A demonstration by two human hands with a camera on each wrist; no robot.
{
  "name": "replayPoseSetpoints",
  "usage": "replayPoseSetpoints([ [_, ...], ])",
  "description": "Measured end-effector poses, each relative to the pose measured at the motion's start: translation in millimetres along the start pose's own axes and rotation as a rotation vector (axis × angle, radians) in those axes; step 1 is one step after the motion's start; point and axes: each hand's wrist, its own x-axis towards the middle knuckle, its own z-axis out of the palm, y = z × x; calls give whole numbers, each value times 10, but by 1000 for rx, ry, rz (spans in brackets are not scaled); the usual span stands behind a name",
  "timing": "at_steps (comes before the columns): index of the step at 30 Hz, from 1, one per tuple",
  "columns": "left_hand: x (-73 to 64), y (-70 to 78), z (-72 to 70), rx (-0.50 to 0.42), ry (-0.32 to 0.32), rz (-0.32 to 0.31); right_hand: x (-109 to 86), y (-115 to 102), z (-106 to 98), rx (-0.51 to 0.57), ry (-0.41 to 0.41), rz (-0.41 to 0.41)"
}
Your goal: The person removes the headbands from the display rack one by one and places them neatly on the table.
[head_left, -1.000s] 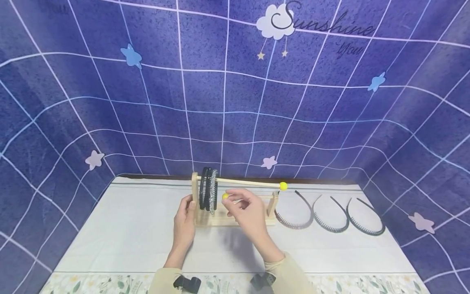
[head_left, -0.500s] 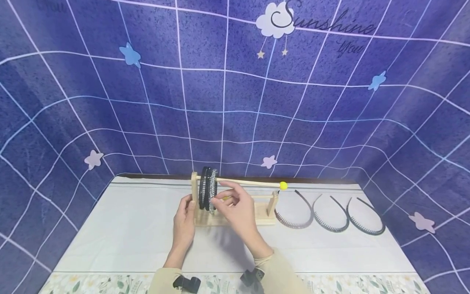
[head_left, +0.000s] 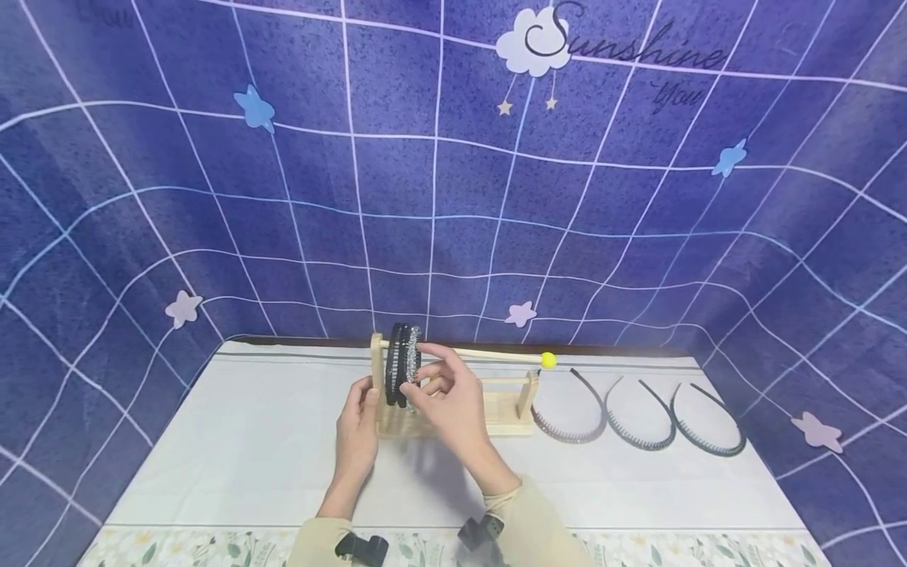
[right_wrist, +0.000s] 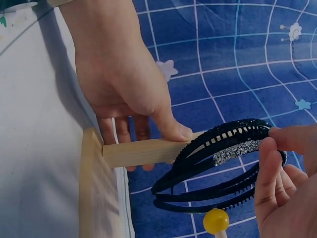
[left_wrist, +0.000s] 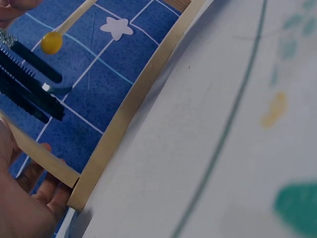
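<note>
A wooden headband stand [head_left: 509,424] stands on the table, and my left hand [head_left: 357,431] grips its left upright [right_wrist: 143,152], thumb on one side and fingers behind. Several black headbands [head_left: 394,366] hang together at the left end of the upper rod [head_left: 496,355]. Rightmost among them is a headband with silver glitter [right_wrist: 237,151]. My right hand [head_left: 456,405] is at that bunch; in the right wrist view its thumb and finger pinch the edge of a headband. Fingers hide part of the bunch and of the lower rod [head_left: 506,380].
Three toothed headbands lie in a row right of the stand: a brownish one [head_left: 572,438], a dark one [head_left: 641,446] and another dark one [head_left: 716,451]. A yellow ball [head_left: 549,360] caps the upper rod's right end. A patterned blue cloth [head_left: 460,197] hangs behind the table.
My right hand has moved left from the lower rod's yellow ball to the hanging headbands and now holds one by its edge. The left hand has stayed on the upright.
</note>
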Motion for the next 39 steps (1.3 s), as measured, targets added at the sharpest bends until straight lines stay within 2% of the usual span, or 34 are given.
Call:
replayPoseSetpoints([
  [9, 5, -45, -13, -2, -1, -11, -8, -16, -15, 3, 0, 5],
  [15, -5, -36, 1, -4, 3, 1, -9, -30, -73, -11, 31, 6],
  [21, -6, -10, 16, 5, -1, 15, 3, -45, -151, 28, 95, -35],
  [39, -24, 26, 11, 0, 10, 18, 66, -173, -287, 106, 155, -130],
])
